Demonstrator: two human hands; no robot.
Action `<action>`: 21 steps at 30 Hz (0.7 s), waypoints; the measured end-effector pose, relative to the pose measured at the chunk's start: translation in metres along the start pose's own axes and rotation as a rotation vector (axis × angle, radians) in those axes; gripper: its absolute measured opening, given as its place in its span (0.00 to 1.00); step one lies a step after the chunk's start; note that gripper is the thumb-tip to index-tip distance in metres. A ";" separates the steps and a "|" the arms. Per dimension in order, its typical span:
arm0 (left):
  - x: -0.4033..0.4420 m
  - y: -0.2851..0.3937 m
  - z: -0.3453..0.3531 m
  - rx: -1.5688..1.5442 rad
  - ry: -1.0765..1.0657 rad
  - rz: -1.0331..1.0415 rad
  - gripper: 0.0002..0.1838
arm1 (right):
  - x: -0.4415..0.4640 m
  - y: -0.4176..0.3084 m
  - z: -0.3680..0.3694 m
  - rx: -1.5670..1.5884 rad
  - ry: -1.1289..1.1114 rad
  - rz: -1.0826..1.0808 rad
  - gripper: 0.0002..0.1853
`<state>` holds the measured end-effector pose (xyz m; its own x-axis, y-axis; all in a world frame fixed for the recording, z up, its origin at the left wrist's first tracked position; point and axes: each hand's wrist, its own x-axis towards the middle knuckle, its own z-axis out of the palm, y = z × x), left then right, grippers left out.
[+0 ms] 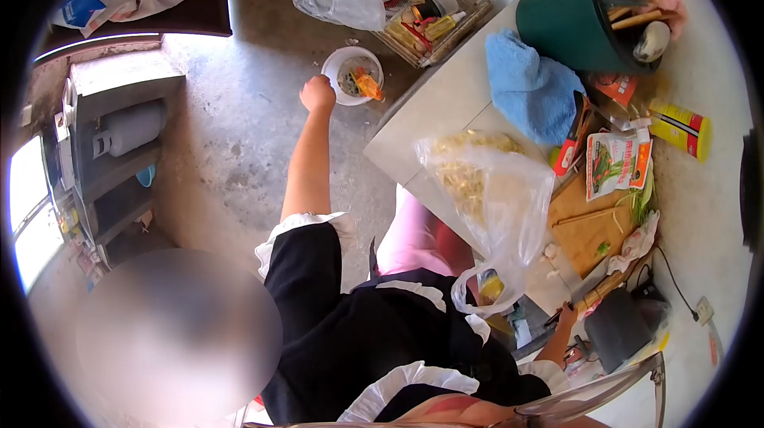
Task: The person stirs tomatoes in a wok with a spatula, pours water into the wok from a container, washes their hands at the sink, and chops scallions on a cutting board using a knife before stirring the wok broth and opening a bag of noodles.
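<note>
My left hand (317,94) is stretched out over the floor at the near left rim of a white bucket (375,58) with orange wrapping and other scraps inside. Its fingers look curled, and I cannot see what they hold, if anything. My right hand (567,317), low at the right beside the counter, is closed round a thin dark handle (552,319); the rest of that object is hard to make out. A wooden cutting board (589,225) lies just beyond it. Between my arms, a clear plastic bag (513,205) of yellowish pieces rests on the counter's edge.
The tiled counter (414,130) bears a blue towel (529,82), a dark green bin (561,18), a red-handled tool (571,145), food packets (617,161) and a yellow container (680,127). A crate (446,22) of bottles stands behind the bucket. Shelves (119,165) hold a grey cylinder.
</note>
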<state>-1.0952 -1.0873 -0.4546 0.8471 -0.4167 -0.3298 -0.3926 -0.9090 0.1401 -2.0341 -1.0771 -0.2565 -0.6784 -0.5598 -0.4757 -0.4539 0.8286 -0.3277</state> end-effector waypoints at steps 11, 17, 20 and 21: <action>-0.163 -0.039 -0.028 -0.174 -0.134 0.183 0.18 | -0.019 0.029 0.024 0.324 -0.178 -0.165 0.14; -0.311 -0.093 0.008 0.379 -0.826 0.508 0.17 | -0.029 0.027 0.032 0.314 -0.054 -0.314 0.13; -0.417 0.005 -0.072 0.170 -0.702 0.831 0.12 | -0.036 0.014 0.019 0.259 -0.030 -0.405 0.12; -0.440 0.028 -0.077 0.115 -0.686 0.907 0.12 | -0.033 0.014 0.018 0.228 -0.024 -0.435 0.13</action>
<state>-1.4509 -0.9301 -0.2337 -0.1252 -0.7932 -0.5960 -0.8205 -0.2550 0.5117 -2.0073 -1.0472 -0.2595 -0.4393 -0.8561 -0.2722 -0.5525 0.4964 -0.6696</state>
